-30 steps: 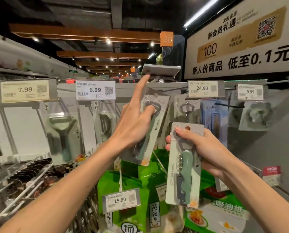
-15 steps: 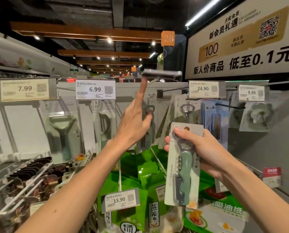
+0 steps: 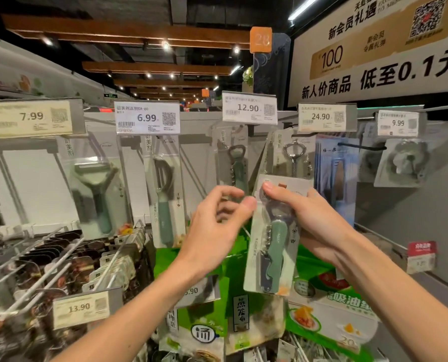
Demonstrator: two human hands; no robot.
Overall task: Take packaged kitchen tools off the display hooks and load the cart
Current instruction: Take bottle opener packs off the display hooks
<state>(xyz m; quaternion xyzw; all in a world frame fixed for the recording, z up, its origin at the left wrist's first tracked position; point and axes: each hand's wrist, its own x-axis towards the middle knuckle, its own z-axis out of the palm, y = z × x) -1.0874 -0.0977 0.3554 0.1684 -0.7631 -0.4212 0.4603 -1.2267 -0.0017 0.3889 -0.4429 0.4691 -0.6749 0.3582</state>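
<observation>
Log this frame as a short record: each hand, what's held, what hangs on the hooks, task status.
right hand: grips the corkscrew pack by its upper part, roughly upright
left hand: fingers loosely curled, holding nothing; thumb at that pack's left edge, contact unclear
hooks: opener pack under the 12.90 tag; peeler pack under the 7.99 tag, another under the 6.99 tag
status: one pack in hand, off the hooks, not yet loaded
</observation>
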